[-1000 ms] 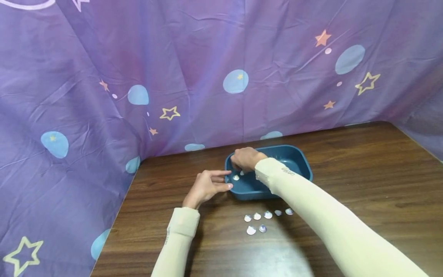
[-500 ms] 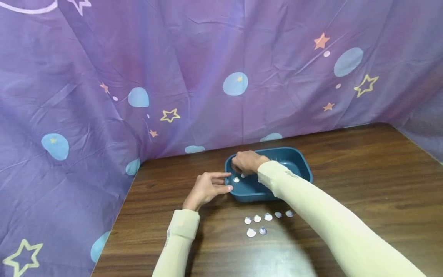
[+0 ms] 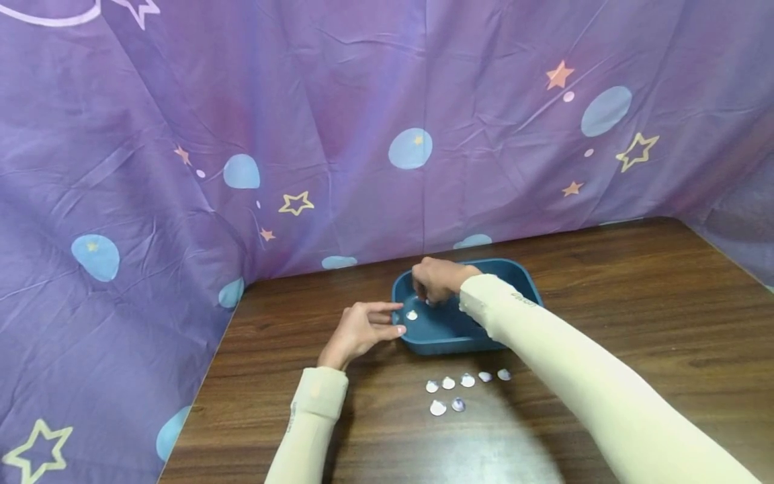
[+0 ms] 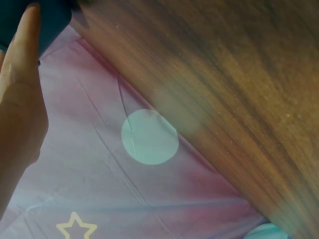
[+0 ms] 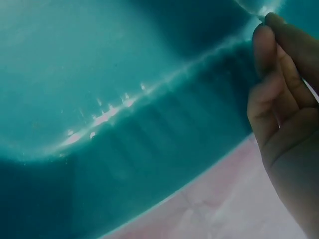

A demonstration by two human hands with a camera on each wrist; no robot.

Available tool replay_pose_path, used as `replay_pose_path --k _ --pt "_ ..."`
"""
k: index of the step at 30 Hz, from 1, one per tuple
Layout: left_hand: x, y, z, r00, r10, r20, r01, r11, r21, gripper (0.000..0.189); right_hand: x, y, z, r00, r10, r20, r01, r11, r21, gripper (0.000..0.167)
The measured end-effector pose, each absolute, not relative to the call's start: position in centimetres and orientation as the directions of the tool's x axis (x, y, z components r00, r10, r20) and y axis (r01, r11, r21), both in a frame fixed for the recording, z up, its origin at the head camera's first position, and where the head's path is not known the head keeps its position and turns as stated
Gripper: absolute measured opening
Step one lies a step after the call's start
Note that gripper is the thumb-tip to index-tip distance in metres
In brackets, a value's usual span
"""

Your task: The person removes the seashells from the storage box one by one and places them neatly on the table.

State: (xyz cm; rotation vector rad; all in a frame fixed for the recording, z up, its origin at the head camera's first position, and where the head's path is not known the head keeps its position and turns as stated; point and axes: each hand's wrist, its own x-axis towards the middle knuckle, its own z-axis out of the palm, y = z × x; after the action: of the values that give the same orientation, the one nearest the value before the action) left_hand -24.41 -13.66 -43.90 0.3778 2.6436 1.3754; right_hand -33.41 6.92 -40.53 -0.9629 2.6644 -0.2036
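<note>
A blue plastic basin stands on the table near the back cloth. My left hand rests at its left end, fingers and thumb stretched out against the rim; in the left wrist view one long finger lies along the basin. Inside the basin, my right hand reaches down with fingers bent and pinches a small pale seashell, mostly hidden by the fingertips. Another white seashell lies on the basin floor, near the left end. The right wrist view shows thumb and forefinger together above the basin's glossy inside.
In front of the basin, several small seashells lie in a row on the wooden table. Two more, a white shell and a purplish shell, lie nearer. A purple patterned cloth hangs behind and on the sides.
My right hand has shifted a little to the right inside the basin, with the small shell now at its fingertips. The left hand has stayed at the basin's left end.
</note>
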Motion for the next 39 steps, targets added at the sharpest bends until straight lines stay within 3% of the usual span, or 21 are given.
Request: replay_pose_path --k 6,14,28,39 --pt "-24.3 -13.6 -43.8 -0.962 0.273 -0.009 0.148 0.547 0.824 0.048 -33.2 7.9 -39.6 -0.706 -0.663 -0.249 -0.606 0.748 -0.273 0.015" --pt "-24.4 -13.6 -43.8 -0.958 0.287 -0.012 0.157 0.558 0.815 0.049 -32.8 9.5 -39.1 -0.625 -0.759 -0.18 -0.704 0.648 -0.29 0.027" --pt "-24.3 -13.5 -43.6 -0.958 0.287 -0.009 0.162 0.565 0.809 0.048 -30.6 10.5 -38.0 -0.582 -0.813 -0.028 -0.768 0.56 -0.311 0.014" --pt "-24.4 -13.6 -43.6 -0.958 0.287 -0.009 0.165 0.576 0.8 0.047 -27.7 10.9 -37.1 -0.53 -0.847 0.045 -0.78 0.467 -0.417 0.016"
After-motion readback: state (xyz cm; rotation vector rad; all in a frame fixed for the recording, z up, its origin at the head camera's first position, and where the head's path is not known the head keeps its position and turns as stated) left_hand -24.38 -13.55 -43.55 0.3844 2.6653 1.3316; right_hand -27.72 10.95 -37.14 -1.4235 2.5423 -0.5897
